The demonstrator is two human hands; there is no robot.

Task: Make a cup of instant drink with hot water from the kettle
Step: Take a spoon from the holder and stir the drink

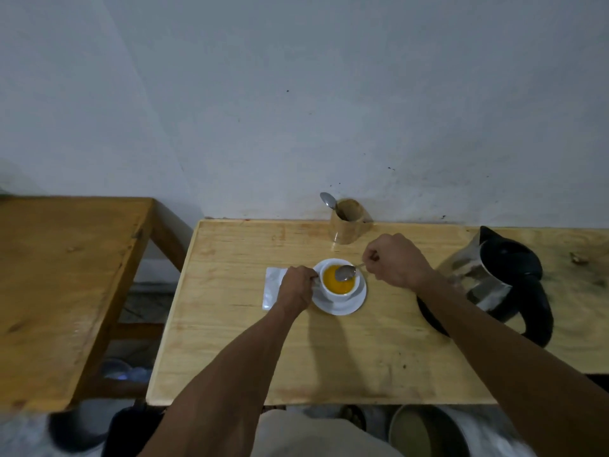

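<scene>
Left hand (296, 286) pinches the white cup (339, 283) — orange drink inside — while right hand (397, 260) grips the spoon (346, 272) above it.

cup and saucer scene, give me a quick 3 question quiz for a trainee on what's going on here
1. True or false: the cup stands on a saucer and holds an orange drink.
2. Which hand holds the spoon over the cup?
A. left hand
B. right hand
C. neither
3. Fill in: the second spoon stands in a wooden ____ by the wall.

Key
1. True.
2. B: the right hand grips the spoon's handle, while the left hand steadies the cup at its handle side. The kettle sits on the table, to the right of the cup.
3. holder
</scene>
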